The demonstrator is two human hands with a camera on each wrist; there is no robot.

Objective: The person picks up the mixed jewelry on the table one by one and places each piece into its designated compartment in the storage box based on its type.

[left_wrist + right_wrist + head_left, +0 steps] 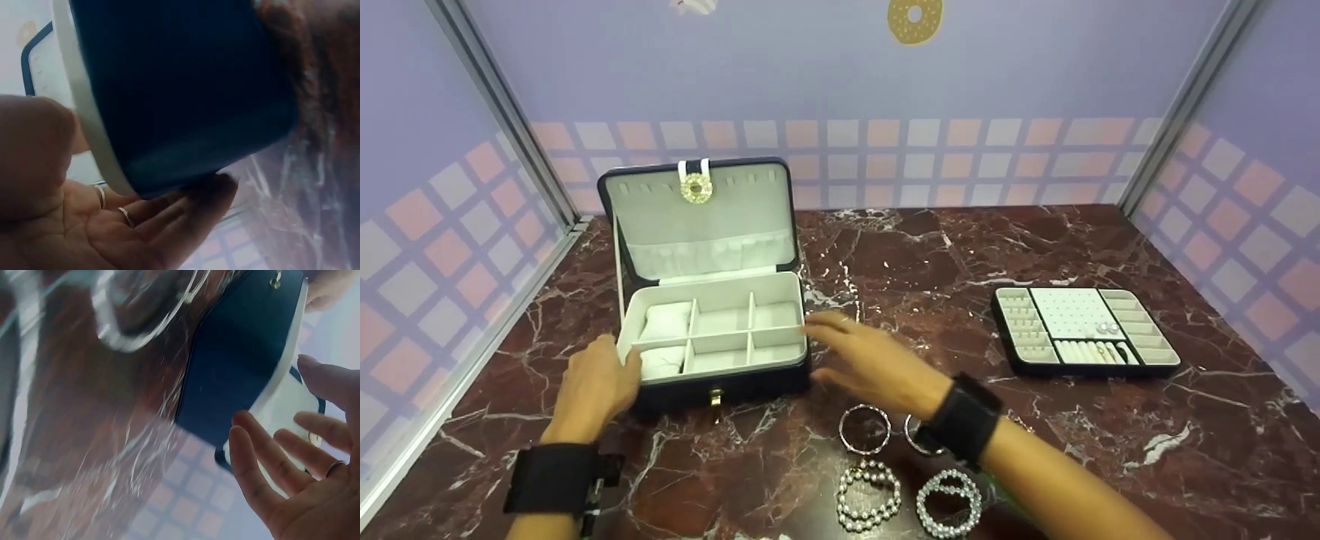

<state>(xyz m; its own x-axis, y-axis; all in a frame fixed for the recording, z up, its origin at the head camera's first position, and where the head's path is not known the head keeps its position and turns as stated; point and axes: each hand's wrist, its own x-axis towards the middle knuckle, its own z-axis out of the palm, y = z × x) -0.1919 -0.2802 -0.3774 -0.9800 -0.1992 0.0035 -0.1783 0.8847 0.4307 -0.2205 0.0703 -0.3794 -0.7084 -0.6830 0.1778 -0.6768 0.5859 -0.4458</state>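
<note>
A dark blue jewelry box [757,384] stands with its lid [705,217] raised, showing a pale lining and several compartments. White cushions [666,321] sit in its two left compartments. At the box's front left corner, my left hand [594,382] holds the side, thumb at the rim and fingers along the outer wall, as the left wrist view shows. My right hand [877,364] is beside the box's right side, its fingers spread and loosely bent with nothing in them. In the right wrist view, its fingertips [242,433] appear close to the box wall; contact is unclear.
A jewelry tray [1080,315] holding rings and earrings lies to the right. Pearl bracelets [949,504] and a thin bangle [865,430] lie in front on the marbled table [750,480]. Another bangle is partly hidden beneath my right wrist. Tiled-pattern walls [840,150] enclose the table.
</note>
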